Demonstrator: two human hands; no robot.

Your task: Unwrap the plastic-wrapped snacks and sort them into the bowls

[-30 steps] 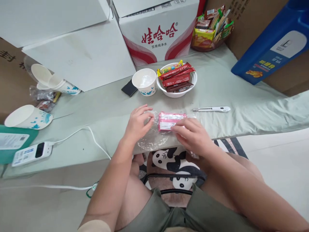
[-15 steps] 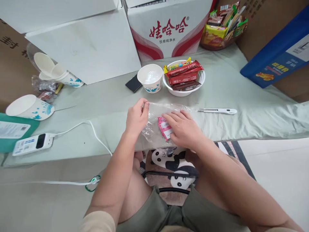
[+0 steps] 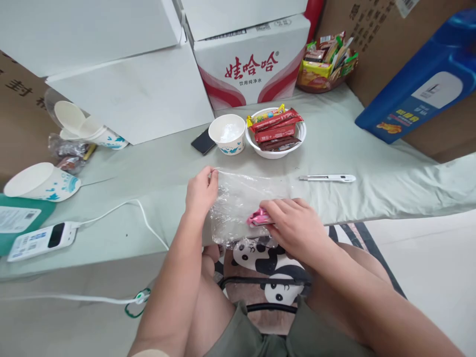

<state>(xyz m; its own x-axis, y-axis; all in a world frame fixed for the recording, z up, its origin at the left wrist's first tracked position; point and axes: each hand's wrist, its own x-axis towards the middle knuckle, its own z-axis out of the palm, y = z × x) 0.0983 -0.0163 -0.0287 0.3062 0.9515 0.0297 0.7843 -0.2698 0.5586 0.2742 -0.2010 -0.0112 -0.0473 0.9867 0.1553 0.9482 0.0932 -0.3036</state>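
Observation:
My left hand (image 3: pixel 202 191) pinches the upper left corner of a clear plastic bag (image 3: pixel 232 198), which is spread at the front edge of the cloth-covered table. My right hand (image 3: pixel 293 225) is closed around a pink wrapped packet (image 3: pixel 259 217) over the right part of the bag; much of the packet is hidden by the fingers. Just beyond the bag stand a white paper bowl (image 3: pixel 227 141) with clear plastic in it and a white bowl (image 3: pixel 277 152) of red, brown and yellow snack packets. A white utility knife (image 3: pixel 329 178) lies to the right.
A black phone (image 3: pixel 203 141) lies beside the paper bowl. At left are tipped paper bowls (image 3: pixel 35 181), a white power bank (image 3: pixel 42 242) and its cable. White cartons (image 3: pixel 256 64), a snack basket (image 3: pixel 327 74) and a large blue bottle (image 3: pixel 412 94) stand behind.
My right hand has gathered up the pink packet that lay flat on the bag and moved slightly right and toward me. The left hand keeps its hold on the bag's corner.

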